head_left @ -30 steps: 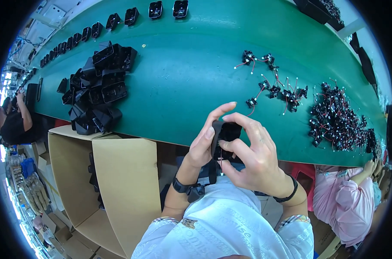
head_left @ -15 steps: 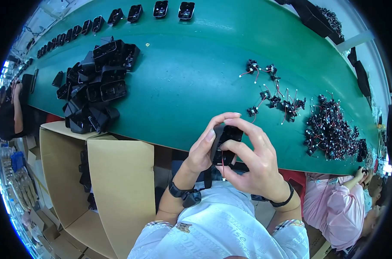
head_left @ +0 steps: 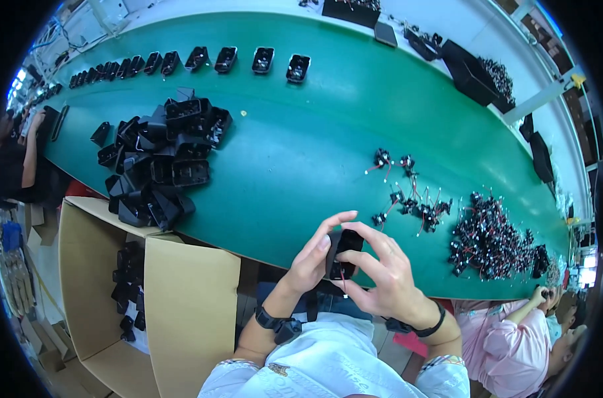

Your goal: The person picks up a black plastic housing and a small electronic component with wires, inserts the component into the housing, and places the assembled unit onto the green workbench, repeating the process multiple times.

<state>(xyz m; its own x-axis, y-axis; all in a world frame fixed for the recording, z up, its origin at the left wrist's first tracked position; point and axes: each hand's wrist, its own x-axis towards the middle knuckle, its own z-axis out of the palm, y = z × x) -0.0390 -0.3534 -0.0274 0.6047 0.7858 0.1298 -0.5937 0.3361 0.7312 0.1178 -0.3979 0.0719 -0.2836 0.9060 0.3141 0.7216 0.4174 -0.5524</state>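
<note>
A black plastic housing [head_left: 352, 240], open on one side, is held up at the table's near edge between my two hands. My left hand [head_left: 308, 264] grips its left side, thumb along the wall and forefinger over the top. Around the right side curls my right hand [head_left: 389, 282], with one finger reaching inside the housing. A thin red wire [head_left: 343, 280] with a white plug hangs out at the bottom. What it joins inside is hidden by my fingers.
On the green table [head_left: 288, 159] lie a heap of black housings [head_left: 162, 156], a row of housings [head_left: 227, 60], and small wired parts [head_left: 494, 235]. An open cardboard box [head_left: 192, 305] stands at near left. Co-workers sit at far left [head_left: 29, 156] and right [head_left: 514, 331].
The view has tilted, so the table and its contents appear lower and more of the far side shows. Both hands keep their hold on the housing, with the finger still inside.
</note>
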